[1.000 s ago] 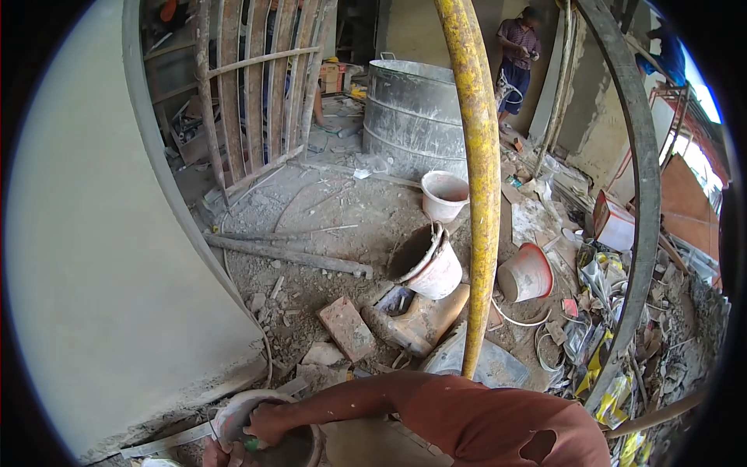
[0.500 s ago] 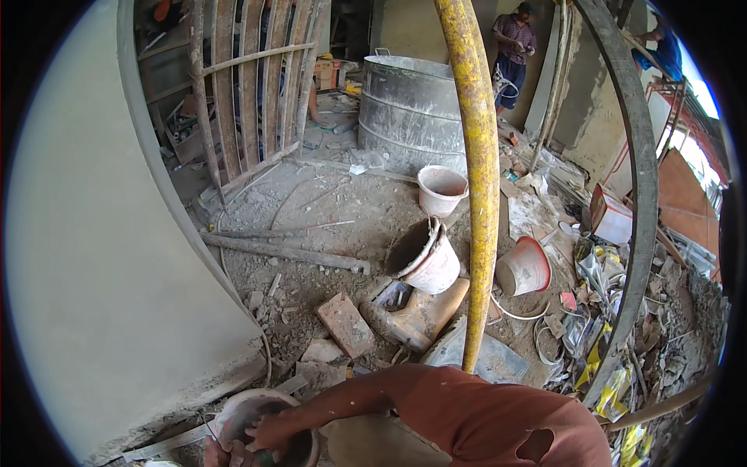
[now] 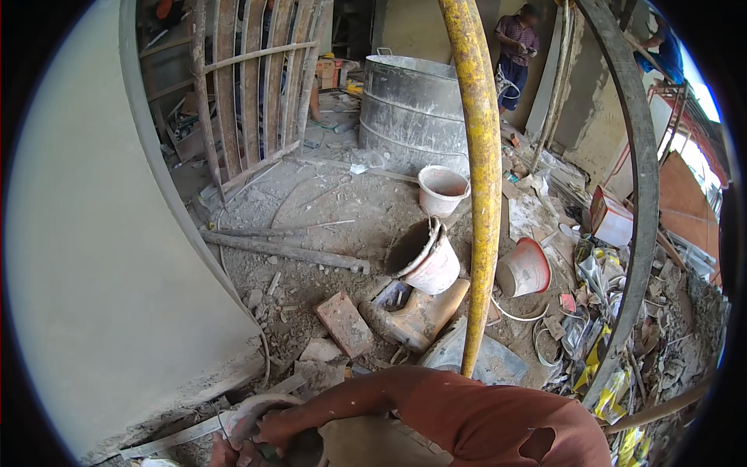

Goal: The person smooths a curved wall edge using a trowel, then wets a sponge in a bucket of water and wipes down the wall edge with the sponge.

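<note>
A mortar-stained bucket (image 3: 261,405) sits low at the bottom edge, beside the plastered wall. Its near part is cut off by the picture's edge. My right arm, in a torn red-brown sleeve, bends across to it. My right hand (image 3: 274,433) is at the bucket's mouth with its fingers curled down; a bit of green shows under them, too small to name. Against the bucket's left side, near its thin wire handle, my left hand (image 3: 227,452) is closed on the rim, partly out of the picture.
A yellow-painted pole (image 3: 476,156) rises close in front. Beyond lie a brick (image 3: 345,324), a dirty boot (image 3: 424,317), a tipped bucket (image 3: 432,261) and a red-rimmed bucket (image 3: 524,267). A large metal drum (image 3: 411,109) stands farther back. Rubble and torn sacks line the right; a person (image 3: 515,58) stands behind.
My right hand has shifted slightly up and right within the bucket's mouth. The bucket looks a little more tilted, and my left hand has moved slightly right.
</note>
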{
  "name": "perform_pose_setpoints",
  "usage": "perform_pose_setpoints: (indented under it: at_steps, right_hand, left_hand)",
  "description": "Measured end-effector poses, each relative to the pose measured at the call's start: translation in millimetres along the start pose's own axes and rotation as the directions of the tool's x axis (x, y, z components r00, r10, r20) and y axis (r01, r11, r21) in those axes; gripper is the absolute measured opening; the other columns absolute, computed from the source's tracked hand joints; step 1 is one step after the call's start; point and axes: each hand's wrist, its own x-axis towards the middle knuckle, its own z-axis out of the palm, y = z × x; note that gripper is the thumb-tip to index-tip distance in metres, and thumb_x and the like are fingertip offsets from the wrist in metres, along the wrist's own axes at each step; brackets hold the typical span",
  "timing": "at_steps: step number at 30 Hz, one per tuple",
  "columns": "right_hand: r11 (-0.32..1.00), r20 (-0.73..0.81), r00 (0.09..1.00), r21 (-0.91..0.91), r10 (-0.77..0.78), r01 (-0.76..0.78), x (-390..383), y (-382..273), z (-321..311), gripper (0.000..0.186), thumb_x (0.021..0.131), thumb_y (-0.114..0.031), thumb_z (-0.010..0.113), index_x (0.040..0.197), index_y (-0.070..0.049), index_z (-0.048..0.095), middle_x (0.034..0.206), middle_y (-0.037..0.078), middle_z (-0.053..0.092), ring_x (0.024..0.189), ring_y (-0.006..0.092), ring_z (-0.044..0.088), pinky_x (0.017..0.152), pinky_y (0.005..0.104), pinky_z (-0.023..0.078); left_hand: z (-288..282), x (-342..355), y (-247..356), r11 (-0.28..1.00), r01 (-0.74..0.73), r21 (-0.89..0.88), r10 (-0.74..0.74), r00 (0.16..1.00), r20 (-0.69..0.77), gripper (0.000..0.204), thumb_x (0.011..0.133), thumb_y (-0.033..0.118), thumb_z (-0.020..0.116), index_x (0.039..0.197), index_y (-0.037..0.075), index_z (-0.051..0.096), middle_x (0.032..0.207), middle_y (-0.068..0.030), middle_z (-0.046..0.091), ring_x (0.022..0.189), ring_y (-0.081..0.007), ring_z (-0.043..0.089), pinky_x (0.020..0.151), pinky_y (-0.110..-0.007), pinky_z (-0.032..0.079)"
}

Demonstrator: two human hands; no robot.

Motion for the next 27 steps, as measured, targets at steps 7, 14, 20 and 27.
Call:
perform_pose_setpoints:
  at_steps: [7, 14, 20, 27]
  right_hand:
    - [0.806, -0.260, 0.958, -0.589, -0.121, -0.058, 20.3, 43.6, 31.4, 0.071, 0.085, -0.058, 0.067, 0.135, -0.010, 0.057, 0.137, 0.027, 0.057, 0.113, 0.0519, 0.062, 0.102, 0.0565, 0.045]
    - [0.984, 0.009, 0.988, -0.091, 0.154, -0.153, -19.7, -14.5, -7.3, 0.085, 0.084, -0.063, 0.065, 0.148, -0.012, 0.046, 0.143, 0.026, 0.052, 0.126, 0.0488, 0.056, 0.104, 0.0589, 0.045]
    - [0.971, -0.033, 0.999, -0.237, 0.002, -0.010, -20.8, -6.1, -1.6, 0.091, 0.074, -0.053, 0.081, 0.152, -0.027, 0.041, 0.143, 0.031, 0.048, 0.131, 0.0519, 0.051, 0.107, 0.0575, 0.044]
    - [0.949, -0.212, 0.968, -0.307, -0.133, 0.063, -32.5, -31.0, -40.0, 0.067, 0.079, -0.053, 0.077, 0.128, -0.011, 0.063, 0.134, 0.029, 0.056, 0.124, 0.0428, 0.056, 0.097, 0.0536, 0.049]
  left_hand:
    - [35.8, 14.9, 3.2, 0.993, -0.013, 0.116, 0.031, 0.987, -0.155, 0.031, 0.107, 0.037, 0.049, 0.094, 0.011, 0.059, 0.066, 0.0024, 0.043, 0.053, -0.0098, 0.035, 0.055, -0.025, 0.040]
    - [4.7, 14.6, -9.3, 0.997, -0.013, 0.081, 0.020, 0.995, -0.093, 0.031, 0.107, 0.038, 0.050, 0.090, 0.014, 0.057, 0.064, 0.0035, 0.040, 0.054, -0.0106, 0.035, 0.055, -0.028, 0.038]
    - [4.2, 9.5, -8.8, 0.995, 0.004, 0.100, 0.010, 0.990, -0.139, 0.033, 0.105, 0.043, 0.052, 0.089, 0.014, 0.058, 0.062, 0.0043, 0.038, 0.053, -0.0115, 0.035, 0.055, -0.028, 0.038]
    - [-3.7, 3.6, 2.6, 0.992, -0.111, 0.058, 0.117, 0.987, -0.107, 0.043, 0.107, 0.045, 0.042, 0.087, 0.013, 0.062, 0.061, 0.0060, 0.036, 0.047, -0.0073, 0.030, 0.053, -0.030, 0.038]
